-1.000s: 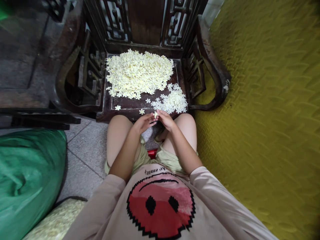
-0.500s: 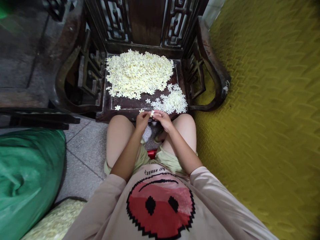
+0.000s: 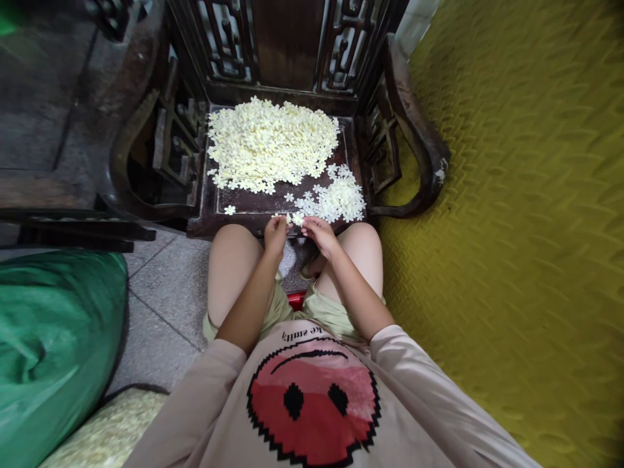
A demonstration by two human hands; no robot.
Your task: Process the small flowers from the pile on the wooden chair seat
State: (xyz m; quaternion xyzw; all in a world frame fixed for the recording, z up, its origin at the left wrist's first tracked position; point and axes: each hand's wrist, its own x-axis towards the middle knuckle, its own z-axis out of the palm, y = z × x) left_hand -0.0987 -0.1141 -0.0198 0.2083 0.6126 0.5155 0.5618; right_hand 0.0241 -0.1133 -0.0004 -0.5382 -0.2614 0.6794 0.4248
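Two hands pinching one small flower at the chair's near edge

The left hand (image 3: 275, 232) and right hand (image 3: 318, 233) meet, fingers closed on a small cream plastic flower (image 3: 295, 218), just above the near edge of the dark carved wooden chair seat (image 3: 248, 207). A large cream flower heap (image 3: 270, 143) lies farther back; a smaller white pile (image 3: 338, 197) sits right.

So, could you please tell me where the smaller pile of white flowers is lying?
The smaller pile of white flowers lies on the chair seat's front right corner, just beyond the right hand and right of the big pile.
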